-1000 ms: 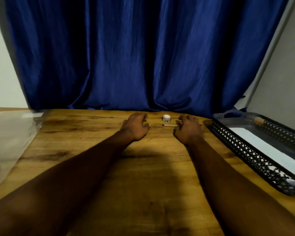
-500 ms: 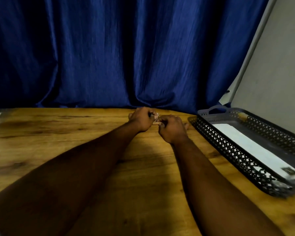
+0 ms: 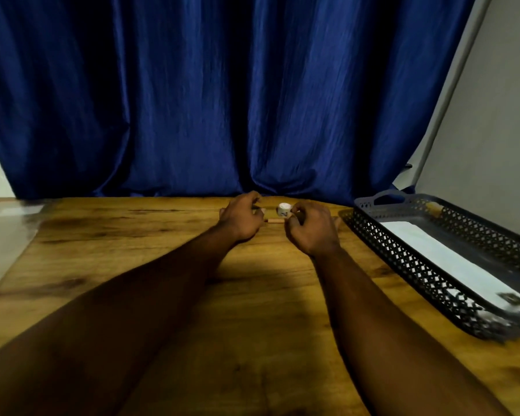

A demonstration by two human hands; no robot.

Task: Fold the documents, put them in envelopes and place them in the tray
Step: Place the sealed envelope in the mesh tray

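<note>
Curling by a small white object [image 3: 283, 209] at twelve o'clock, left hand [image 3: 242, 219] and right hand [image 3: 311, 228], grip unclear; one envelope [image 3: 442, 256] already in the three o'clock tray [image 3: 403, 244]

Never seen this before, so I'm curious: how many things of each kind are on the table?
Black tray: 1
White envelope: 1
Brown piece in tray: 1
White cube: 1
Wooden stick: 1
Clear plastic sheet: 1
Total: 6

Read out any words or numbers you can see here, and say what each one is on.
White block: one dark mark on its front, maybe a digit; too blurred to read.
Envelope in the tray: a dark printed patch at its near end; too blurred to read.
No other text shows.
</note>
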